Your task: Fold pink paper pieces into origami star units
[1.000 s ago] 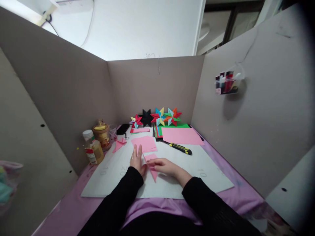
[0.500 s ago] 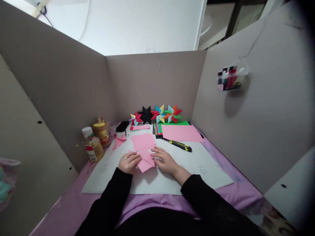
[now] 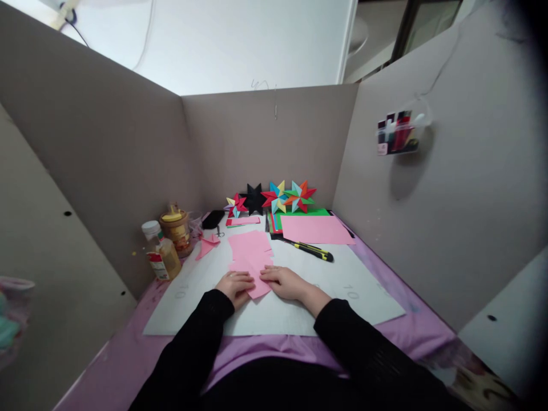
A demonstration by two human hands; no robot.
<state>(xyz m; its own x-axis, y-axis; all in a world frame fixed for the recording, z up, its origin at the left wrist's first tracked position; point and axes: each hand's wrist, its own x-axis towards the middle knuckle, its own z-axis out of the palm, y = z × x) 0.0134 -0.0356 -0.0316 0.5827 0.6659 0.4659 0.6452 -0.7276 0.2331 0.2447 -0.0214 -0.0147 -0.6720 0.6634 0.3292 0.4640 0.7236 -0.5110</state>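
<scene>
While left hand and right hand lay flat, ungripping, mid-frame, I creased the pink paper — firmer pressing seemed due.

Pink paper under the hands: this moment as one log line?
left hand: flat on pink paper | right hand: flat on it | under: white sheet

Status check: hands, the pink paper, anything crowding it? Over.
Left hand and right hand pressed flat on folded pink paper, on white mat. Pink sheets right behind it, edges meeting. Utility knife lies apart, far right.
</scene>
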